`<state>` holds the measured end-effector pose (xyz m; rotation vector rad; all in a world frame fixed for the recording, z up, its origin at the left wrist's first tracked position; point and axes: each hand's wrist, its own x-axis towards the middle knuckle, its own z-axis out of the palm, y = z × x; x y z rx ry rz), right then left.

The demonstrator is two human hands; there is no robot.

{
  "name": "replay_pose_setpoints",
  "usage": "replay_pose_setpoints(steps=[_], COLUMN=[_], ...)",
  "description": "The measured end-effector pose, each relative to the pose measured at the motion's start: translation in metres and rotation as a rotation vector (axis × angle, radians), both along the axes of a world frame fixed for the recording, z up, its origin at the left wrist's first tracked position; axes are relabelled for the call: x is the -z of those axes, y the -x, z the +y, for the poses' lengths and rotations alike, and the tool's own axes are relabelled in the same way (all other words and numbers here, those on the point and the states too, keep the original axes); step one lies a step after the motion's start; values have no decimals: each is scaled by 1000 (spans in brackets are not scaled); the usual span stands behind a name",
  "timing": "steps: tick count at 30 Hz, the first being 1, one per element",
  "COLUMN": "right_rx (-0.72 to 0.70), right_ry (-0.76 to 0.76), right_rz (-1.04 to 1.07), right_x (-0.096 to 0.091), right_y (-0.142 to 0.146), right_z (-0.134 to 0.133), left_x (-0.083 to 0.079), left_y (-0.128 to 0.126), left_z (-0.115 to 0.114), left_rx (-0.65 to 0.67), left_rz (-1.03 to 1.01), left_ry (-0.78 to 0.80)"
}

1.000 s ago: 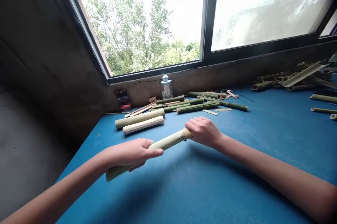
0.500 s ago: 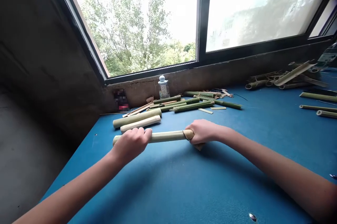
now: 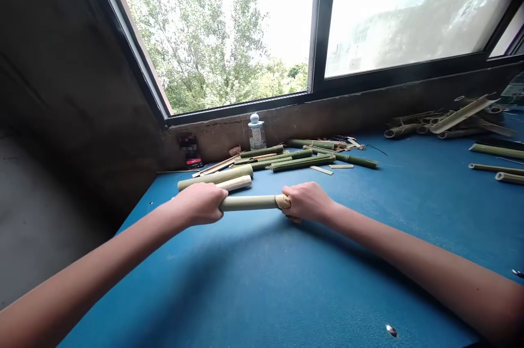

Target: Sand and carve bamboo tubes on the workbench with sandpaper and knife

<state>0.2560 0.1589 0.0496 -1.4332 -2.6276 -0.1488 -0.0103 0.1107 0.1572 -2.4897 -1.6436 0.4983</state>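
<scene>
A pale green bamboo tube [image 3: 250,203] is held level above the blue table, its ends hidden in my hands. My left hand [image 3: 202,204] wraps round its left part, fingers closed. At the other side my right hand [image 3: 307,202] is closed round a tan sheet that looks like sandpaper [image 3: 282,202], which is wrapped about the tube. A lower corner of the sheet pokes out under the right fingers. Just behind my left hand lie a thick bamboo tube [image 3: 221,175] and a paler, peeled bamboo length [image 3: 238,183].
Green bamboo sticks [image 3: 303,161] lie along the wall, beside a jar with a pale blue lid [image 3: 256,132]. A heap of split bamboo [image 3: 458,118] is at the back right. More bamboo pieces [image 3: 497,168] lie at the right edge of the blue table [image 3: 262,288].
My left hand has turned over the tube and moved slightly right. My right hand with the sandpaper has shifted a little left, so less tube shows between my hands.
</scene>
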Motion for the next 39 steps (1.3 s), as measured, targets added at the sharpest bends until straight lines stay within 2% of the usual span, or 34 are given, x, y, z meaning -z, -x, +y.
replay_pose_setpoints(steps=[3, 5, 6, 8, 11, 13, 15, 17, 21, 26, 28, 30, 32, 34, 36, 39], right_rx=[-7, 4, 14, 19, -41, -92, -113, -102, -50, 7, 39, 61, 58, 42, 37, 29], right_ry=[18, 58, 90, 207, 489, 651, 718, 695, 534, 292, 191, 115, 86, 99, 142, 295], right_rz=[17, 32, 39, 45, 35, 34, 49, 74, 86, 26, 10, 6, 4, 3, 8, 17], right_x=[1, -1, -3, -9, -22, -28, -31, -30, -21, -12, -9, -7, -4, -2, -1, -6], right_y=[4, 4, 1, -7, -24, -31, -32, -26, -8, 2, 2, 4, 6, 7, 6, -5], right_z=[-2, -2, -1, 2, 8, 9, 6, -1, -15, -15, -13, -13, -14, -15, -13, -6], left_x=[-9, -8, -4, 8, 27, 31, 29, 24, 17, 17, 14, 8, 0, -4, -2, 8], left_y=[5, 4, 2, -4, -11, -10, -4, 2, 7, -1, -2, -1, 2, 4, 2, -7], left_z=[9, 12, 12, 7, -5, -10, -9, -4, 4, 3, 4, 7, 11, 13, 10, -3], left_rx=[-48, -58, -54, -26, 76, 152, 198, 217, 217, 116, 29, -49, -95, -115, -118, -69], left_rz=[-29, -29, -27, -21, -11, -4, 16, 43, 82, 72, 43, 9, -17, -28, -26, -1], left_ry=[260, 312, 272, 93, -217, -327, -372, -388, -368, -234, -130, 48, 252, 373, 343, 68])
